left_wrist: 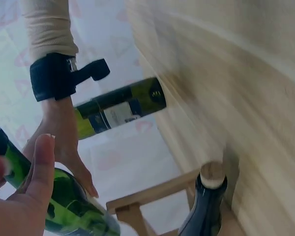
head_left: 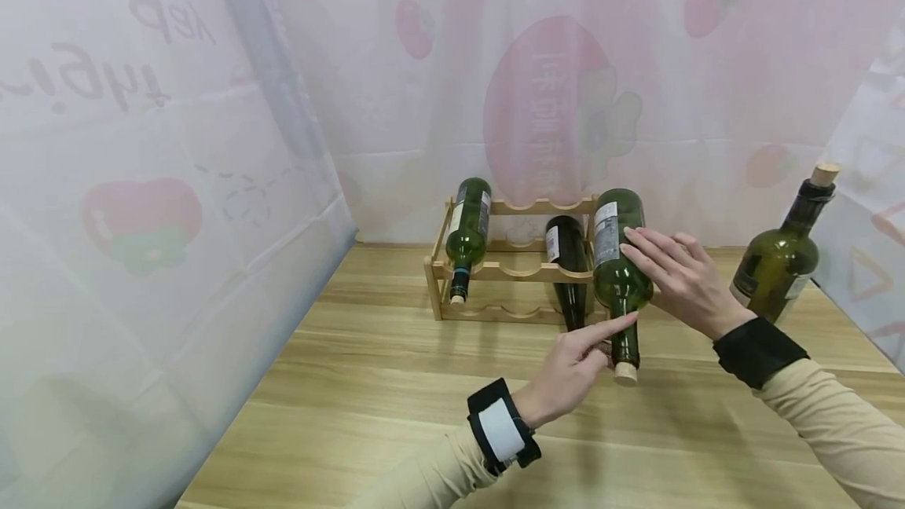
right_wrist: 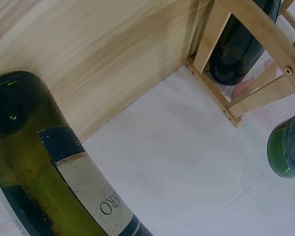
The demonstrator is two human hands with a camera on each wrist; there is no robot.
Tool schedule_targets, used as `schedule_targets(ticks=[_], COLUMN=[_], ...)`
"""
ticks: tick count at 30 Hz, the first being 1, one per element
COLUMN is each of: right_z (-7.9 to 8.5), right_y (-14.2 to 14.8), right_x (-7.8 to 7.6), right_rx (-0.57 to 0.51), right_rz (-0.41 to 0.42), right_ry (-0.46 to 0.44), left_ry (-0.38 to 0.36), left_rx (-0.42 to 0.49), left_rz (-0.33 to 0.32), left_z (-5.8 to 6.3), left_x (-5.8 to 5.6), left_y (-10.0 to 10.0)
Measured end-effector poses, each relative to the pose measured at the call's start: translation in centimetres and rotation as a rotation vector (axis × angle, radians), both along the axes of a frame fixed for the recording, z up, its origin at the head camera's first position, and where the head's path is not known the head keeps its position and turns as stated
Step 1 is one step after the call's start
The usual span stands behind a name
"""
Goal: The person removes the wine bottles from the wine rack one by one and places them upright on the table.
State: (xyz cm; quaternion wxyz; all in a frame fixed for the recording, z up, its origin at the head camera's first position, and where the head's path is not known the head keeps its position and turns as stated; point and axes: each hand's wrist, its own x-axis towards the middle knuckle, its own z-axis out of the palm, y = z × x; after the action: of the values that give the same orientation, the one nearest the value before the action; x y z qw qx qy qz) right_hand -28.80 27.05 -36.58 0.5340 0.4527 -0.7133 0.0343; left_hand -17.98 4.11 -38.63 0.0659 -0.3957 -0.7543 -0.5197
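Note:
A green wine bottle (head_left: 610, 238), corked, slants neck-down toward the front over the right end of the wooden rack (head_left: 519, 272). My right hand (head_left: 672, 277) holds its body from the right, fingers laid across the glass. At the neck, my left hand (head_left: 566, 371) grips with its index finger stretched over the glass; its other fingers are partly hidden. Another green bottle (head_left: 468, 230) lies in the rack's upper left place, cork forward. Lower down, a dark bottle (head_left: 568, 258) rests toward the right, its neck end hidden behind my left hand.
A corked olive-green bottle (head_left: 778, 261) stands upright on the wooden table (head_left: 353, 375), right of the rack and behind my right wrist. Printed white curtains (head_left: 424, 100) enclose the back and sides.

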Motion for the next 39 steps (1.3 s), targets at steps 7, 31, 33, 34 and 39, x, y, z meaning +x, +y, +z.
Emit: schedule_targets(ticks=[7,31,33,34,39], right_z=[0.0,0.7,0.8,0.8,0.9], right_y=[-0.2,1.2,1.3,1.4,1.6], right_x=[0.0,1.3,1.3,1.3,1.4], right_rx=[-0.022,-0.028,-0.027,-0.026,-0.028], right_rz=[-0.019,-0.04,-0.037,-0.035,-0.025], right_ry=[0.014,-0.064,-0.068,-0.07,-0.085], left_ry=[0.463,0.617,0.608,0.607,0.608], left_rx=[-0.188,-0.153,-0.151,-0.149,-0.14], left_rz=[0.207,0.332,0.326,0.324,0.316], left_z=[-0.4,0.5,0.6,0.7,1.1], left_x=[-0.4,-0.3,-0.2,-0.2,-0.2], left_y=[0.2,1.1,1.1,1.1,1.2])
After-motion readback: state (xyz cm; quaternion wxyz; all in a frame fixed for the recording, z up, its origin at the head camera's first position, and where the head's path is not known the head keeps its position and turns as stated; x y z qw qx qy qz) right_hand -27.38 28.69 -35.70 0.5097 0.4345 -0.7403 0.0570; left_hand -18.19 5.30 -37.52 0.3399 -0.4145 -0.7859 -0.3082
